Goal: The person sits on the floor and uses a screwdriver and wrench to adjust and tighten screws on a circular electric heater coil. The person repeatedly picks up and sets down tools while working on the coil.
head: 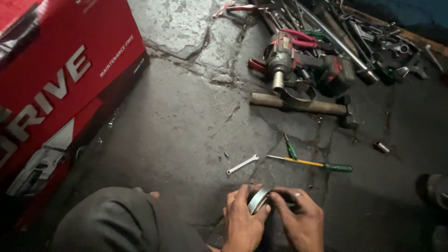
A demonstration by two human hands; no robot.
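While both hands grip it, curved metal band gleams smooth.

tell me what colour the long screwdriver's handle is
Green handle, yellow shank, in the head view.

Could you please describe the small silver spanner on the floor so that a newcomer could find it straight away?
Start from the big red box on the left and cross the dark concrete floor rightward. The small spanner lies just beyond both hands, left of the long screwdriver. It alone is bare bright metal without a green handle.
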